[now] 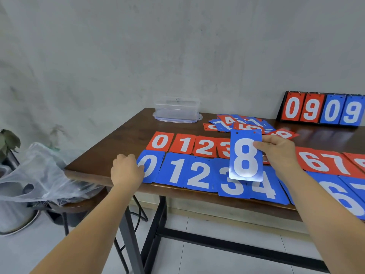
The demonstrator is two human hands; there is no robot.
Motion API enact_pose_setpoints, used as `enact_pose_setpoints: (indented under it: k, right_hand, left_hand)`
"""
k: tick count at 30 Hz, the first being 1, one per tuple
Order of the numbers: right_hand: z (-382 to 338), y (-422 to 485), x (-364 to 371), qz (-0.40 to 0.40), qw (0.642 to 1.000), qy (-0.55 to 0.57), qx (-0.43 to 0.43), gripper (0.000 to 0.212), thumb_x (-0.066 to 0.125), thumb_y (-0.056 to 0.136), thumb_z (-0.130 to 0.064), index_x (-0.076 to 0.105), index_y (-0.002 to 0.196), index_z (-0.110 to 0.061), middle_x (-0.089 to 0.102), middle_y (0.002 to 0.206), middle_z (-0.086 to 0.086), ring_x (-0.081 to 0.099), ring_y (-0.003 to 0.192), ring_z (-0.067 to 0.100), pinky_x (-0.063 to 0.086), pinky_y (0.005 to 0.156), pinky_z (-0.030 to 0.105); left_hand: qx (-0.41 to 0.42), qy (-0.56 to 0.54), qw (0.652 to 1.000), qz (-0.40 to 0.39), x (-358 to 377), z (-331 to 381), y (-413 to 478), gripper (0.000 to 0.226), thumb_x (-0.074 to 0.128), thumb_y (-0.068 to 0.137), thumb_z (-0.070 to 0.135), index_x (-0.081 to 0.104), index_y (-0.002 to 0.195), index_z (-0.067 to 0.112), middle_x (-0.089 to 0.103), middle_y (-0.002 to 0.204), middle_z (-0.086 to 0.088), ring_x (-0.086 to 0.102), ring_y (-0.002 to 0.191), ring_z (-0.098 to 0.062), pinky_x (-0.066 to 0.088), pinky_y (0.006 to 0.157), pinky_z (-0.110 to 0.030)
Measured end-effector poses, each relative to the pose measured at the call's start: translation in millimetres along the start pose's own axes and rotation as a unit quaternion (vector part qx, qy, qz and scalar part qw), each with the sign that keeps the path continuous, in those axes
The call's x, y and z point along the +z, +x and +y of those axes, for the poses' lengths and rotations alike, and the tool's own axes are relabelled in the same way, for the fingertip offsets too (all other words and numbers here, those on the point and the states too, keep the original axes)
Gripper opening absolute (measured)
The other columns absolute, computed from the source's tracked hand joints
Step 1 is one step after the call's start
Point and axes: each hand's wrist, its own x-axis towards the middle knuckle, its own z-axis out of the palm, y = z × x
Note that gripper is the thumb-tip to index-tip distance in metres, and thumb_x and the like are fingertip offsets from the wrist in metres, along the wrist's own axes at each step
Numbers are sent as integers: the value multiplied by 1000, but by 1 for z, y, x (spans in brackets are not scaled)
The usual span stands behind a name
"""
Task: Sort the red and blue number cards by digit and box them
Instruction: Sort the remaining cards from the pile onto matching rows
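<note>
Head view. I log the right hand (276, 153) pinching the blue 8 card (245, 157) by its right edge, thumb on the face and fingers behind. The card is held upright above the table (122, 143), clear of the rows and covering part of them.

The left hand (126, 169) rests at the near left corner of the table with its fingers curled, knuckles against the left edge of the blue 0 card (151, 165). I cannot tell whether it grips that card or only touches it.

The blue row (197, 173) lies along the near edge, face up, reading 0, 1, 2, 3, 4, then 6 and part of a 7 at the right. The red row (183, 145) lies just behind it, reading 0, 1, 2, 3, then 6 and 7 past the held card.

A loose pile (241, 123) of mixed red and blue cards sits behind the red row. A clear box (176, 109) stands at the far edge, left of the pile. A scoreboard stand (324, 110) at the far right shows 0 9 in red and 0 9 in blue.

A plastic bag (39, 175) sits on a stool left of the table.
</note>
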Motion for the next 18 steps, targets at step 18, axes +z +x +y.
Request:
enact_pose_setpoints:
  k: [18]
  right_hand:
    - [20,-21,-100,21,999,-37,24,16,69,87,-14,66,100,-6,71,90,6,66,72,12,47,55,22]
  left_hand:
    - [161,-138,977,-14,28,142,-52,47,60,93,36,54,131,10,62,126,-8,59,113,-25,51,88,-40]
